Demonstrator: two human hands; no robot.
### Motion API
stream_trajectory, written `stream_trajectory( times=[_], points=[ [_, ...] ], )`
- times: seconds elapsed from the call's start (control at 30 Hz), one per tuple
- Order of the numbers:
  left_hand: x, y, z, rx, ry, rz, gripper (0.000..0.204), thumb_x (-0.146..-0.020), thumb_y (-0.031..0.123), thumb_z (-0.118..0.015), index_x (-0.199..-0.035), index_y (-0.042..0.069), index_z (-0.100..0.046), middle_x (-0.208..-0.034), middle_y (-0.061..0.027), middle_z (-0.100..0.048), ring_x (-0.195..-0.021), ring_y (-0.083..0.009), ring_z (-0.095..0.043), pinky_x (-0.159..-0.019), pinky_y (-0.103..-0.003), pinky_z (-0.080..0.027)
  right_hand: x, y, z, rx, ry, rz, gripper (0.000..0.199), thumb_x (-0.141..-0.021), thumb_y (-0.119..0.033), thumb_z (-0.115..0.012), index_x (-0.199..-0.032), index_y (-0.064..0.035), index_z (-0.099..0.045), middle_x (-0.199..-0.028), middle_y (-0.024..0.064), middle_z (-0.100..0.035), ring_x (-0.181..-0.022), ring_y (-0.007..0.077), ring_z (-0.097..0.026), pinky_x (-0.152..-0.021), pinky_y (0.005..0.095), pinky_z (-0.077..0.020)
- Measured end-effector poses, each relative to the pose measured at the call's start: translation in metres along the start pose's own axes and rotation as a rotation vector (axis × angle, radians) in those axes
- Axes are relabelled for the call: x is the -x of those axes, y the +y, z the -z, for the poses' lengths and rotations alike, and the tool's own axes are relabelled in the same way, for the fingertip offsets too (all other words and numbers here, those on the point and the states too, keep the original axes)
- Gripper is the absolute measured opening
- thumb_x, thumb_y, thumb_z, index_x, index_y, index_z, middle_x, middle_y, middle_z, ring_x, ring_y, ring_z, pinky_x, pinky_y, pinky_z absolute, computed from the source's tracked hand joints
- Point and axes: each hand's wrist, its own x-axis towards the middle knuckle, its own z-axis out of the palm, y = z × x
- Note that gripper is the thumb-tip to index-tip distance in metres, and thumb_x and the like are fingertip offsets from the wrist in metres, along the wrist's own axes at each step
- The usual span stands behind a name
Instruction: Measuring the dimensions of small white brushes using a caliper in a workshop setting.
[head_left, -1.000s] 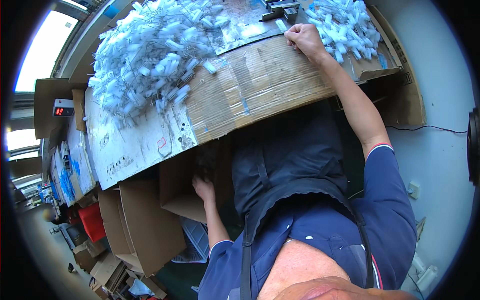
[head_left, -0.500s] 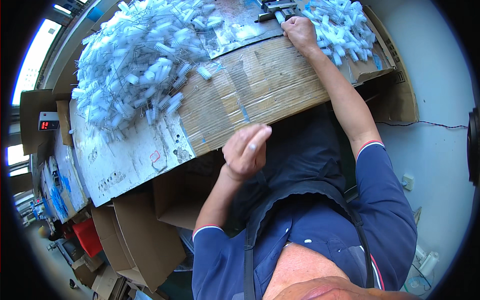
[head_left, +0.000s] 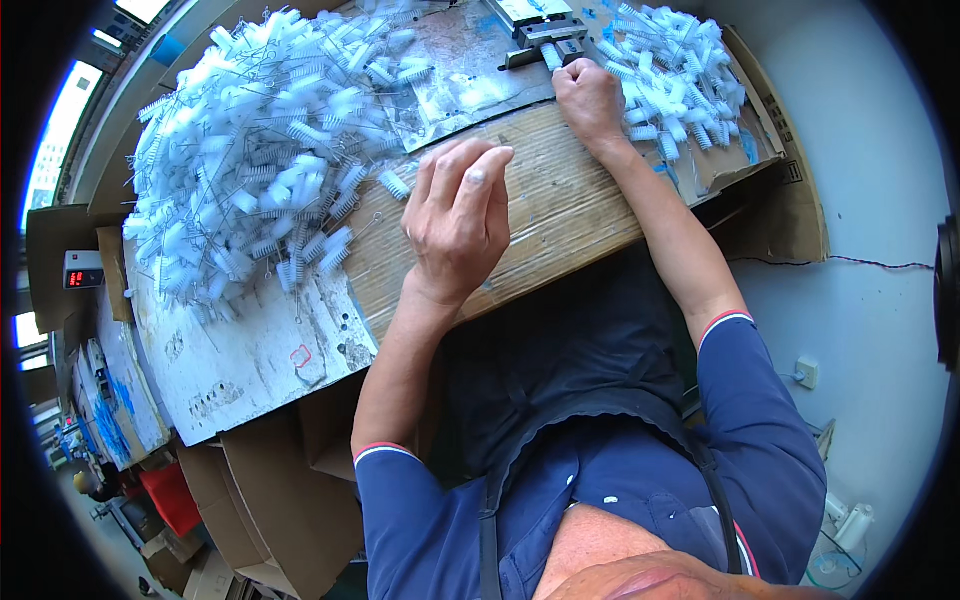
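Note:
My left hand [head_left: 455,220] hovers over the cardboard-covered bench [head_left: 560,215], fingers loosely spread and holding nothing, just right of a big heap of small white bristle brushes on wire stems [head_left: 265,150]. One loose brush [head_left: 393,184] lies close to its fingertips. My right hand [head_left: 590,100] rests further back on the bench as a closed fist, beside a small metal fixture [head_left: 540,35] and a second pile of white brushes [head_left: 675,75]. Whether the fist holds a brush is hidden.
A worn metal sheet [head_left: 460,70] lies between the two heaps. Open cardboard boxes [head_left: 270,490] stand under the bench at the left, with a red bin [head_left: 165,495] beyond. A small box with a red digital display [head_left: 82,270] sits at the far left.
My left hand has come up from the box under the bench and moved over the cardboard toward the brush heap. My right hand has stayed by the fixture.

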Motion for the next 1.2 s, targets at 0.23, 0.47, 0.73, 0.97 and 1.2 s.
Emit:
stream_trajectory(
  times=[0.23,0.47,0.73,0.97,1.2],
  points=[
    [-0.019,-0.012,-0.027,0.063,-0.064,-0.061,0.022,-0.085,-0.005,-0.074,-0.105,0.005,-0.071,-0.101,-0.0096,-0.070,-0.095,-0.0292,-0.069,-0.081,-0.038,-0.056,-0.001,-0.007,-0.002,0.043,0.041,0.016,0.022,-0.087,-0.024,-0.067,-0.076,-0.0059,-0.074,-0.074,0.0174,-0.073,-0.069,0.0341,-0.073,-0.070,0.0470,-0.0577],
    [0.007,-0.032,-0.042,0.010,-0.059,0.071,0.025,-0.085,-0.002,-0.075,-0.108,0.006,-0.071,-0.105,-0.0098,-0.070,-0.098,-0.0308,-0.068,-0.086,-0.040,-0.055,0.000,-0.005,-0.005,0.001,0.047,0.023,0.021,-0.087,-0.023,-0.067,-0.075,-0.0063,-0.073,-0.073,0.0169,-0.073,-0.069,0.0349,-0.072,-0.069,0.0466,-0.0570],
    [0.009,-0.034,-0.040,-0.066,-0.093,0.218,0.038,-0.085,0.003,-0.077,-0.122,0.005,-0.068,-0.124,-0.0136,-0.064,-0.118,-0.0339,-0.059,-0.101,-0.045,-0.048,-0.002,-0.004,-0.005,0.027,0.083,0.014,0.025,-0.090,-0.027,-0.068,-0.075,-0.0070,-0.073,-0.072,0.0168,-0.072,-0.068,0.0356,-0.072,-0.067,0.0477,-0.0562],
    [0.005,-0.041,-0.052,-0.108,-0.135,0.270,0.042,-0.087,0.008,-0.076,-0.127,0.004,-0.064,-0.128,-0.0166,-0.061,-0.122,-0.0364,-0.056,-0.105,-0.046,-0.045,-0.004,0.003,-0.005,-0.125,0.078,-0.056,0.039,-0.097,-0.037,-0.069,-0.075,-0.0048,-0.072,-0.071,0.0158,-0.071,-0.065,0.0338,-0.071,-0.063,0.0456,-0.0551],
    [-0.028,-0.074,-0.118,-0.281,-0.287,0.417,0.037,-0.093,0.027,-0.072,-0.123,0.006,-0.068,-0.119,-0.0171,-0.068,-0.113,-0.0348,-0.064,-0.096,-0.045,-0.051,0.002,0.006,0.004,-0.566,0.114,-0.143,0.030,-0.097,-0.025,-0.073,-0.078,-0.0010,-0.071,-0.064,0.0080,-0.068,-0.057,0.0144,-0.061,-0.055,0.0330,-0.0490]
  ],
)
